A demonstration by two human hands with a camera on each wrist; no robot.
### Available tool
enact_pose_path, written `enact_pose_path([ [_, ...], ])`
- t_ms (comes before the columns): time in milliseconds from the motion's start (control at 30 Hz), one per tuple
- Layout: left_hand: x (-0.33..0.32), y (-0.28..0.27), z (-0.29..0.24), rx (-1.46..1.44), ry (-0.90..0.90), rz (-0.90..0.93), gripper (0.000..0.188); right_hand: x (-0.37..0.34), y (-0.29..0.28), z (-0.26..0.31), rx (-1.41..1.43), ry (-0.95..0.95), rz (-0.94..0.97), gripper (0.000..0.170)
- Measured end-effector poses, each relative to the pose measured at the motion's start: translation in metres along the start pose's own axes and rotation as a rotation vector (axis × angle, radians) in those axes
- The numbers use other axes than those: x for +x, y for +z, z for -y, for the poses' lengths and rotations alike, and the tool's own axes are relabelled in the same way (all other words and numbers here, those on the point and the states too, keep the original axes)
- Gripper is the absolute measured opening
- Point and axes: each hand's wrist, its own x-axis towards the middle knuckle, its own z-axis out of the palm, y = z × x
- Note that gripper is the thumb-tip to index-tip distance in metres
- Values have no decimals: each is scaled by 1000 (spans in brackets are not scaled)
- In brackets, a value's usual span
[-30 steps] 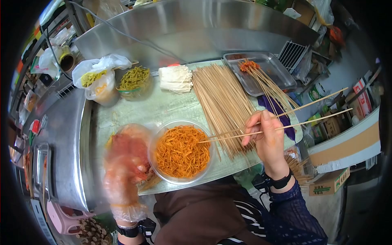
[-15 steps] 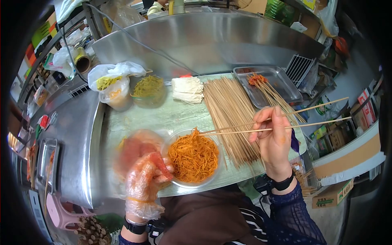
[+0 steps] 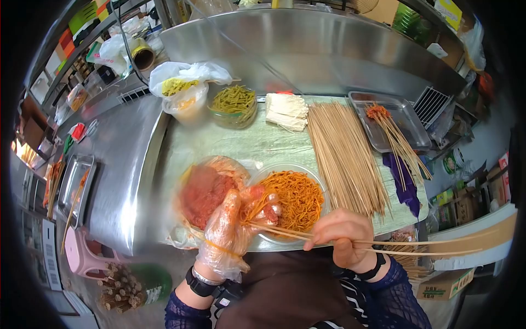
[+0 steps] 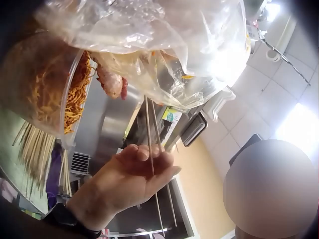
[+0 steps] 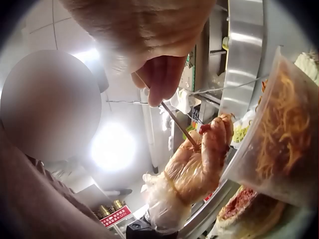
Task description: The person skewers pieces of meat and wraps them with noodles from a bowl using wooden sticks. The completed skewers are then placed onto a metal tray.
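Note:
The left hand (image 3: 233, 225), in a clear plastic glove with a yellow band, curls round orange shreds and red paste at the tips of two thin sticks (image 3: 285, 232). The bare right hand (image 3: 345, 236) pinches those sticks, which extend to the right past it. Behind the hands stands a round tub of orange shreds (image 3: 298, 197), and left of it a bowl of red minced paste (image 3: 203, 192). In the right wrist view the gloved hand (image 5: 199, 159) closes round a stick's end (image 5: 177, 122); what lies inside its fingers is partly hidden.
Many loose sticks (image 3: 348, 153) lie on the green board (image 3: 192, 134). White enoki mushrooms (image 3: 286, 111), a bowl of green beans (image 3: 234, 104) and a bagged tub (image 3: 186, 104) stand at the back. A metal tray (image 3: 411, 129) with coated skewers is at the right, beside purple cloth (image 3: 402, 189).
The left hand has moved from the paste bowl toward the tub, with paste in its fingers. The right hand has come down and nearer, bringing the stick tips with shreds into the glove.

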Motion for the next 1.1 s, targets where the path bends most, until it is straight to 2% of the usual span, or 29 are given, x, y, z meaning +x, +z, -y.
enact_pose_path([
  [100,-3,-4,-3,-54,2,44,49,-5,5,-7,50,25,-124,35],
  [200,-6,-4,-4,32,32,44,48,-7,8,-13,198,133,-354,40],
  [300,-8,-3,-4,13,62,46,44,-8,3,-17,150,128,-381,44],
  [400,-11,5,-6,142,54,-55,39,-11,2,-19,115,124,-359,45],
  [600,-9,-4,-1,330,150,-74,33,-13,-2,-18,35,96,-289,45],
  [700,-11,-6,-4,244,107,-82,28,-8,-12,-14,327,195,-464,41],
  [800,-9,-9,-5,144,113,-42,26,-6,-28,-20,427,359,-498,38],
  [900,-7,-15,-6,144,83,-11,25,-4,-28,-20,497,508,-442,35],
  [1100,-8,-7,-6,177,70,-90,25,-3,-22,-23,408,351,-313,37],
])
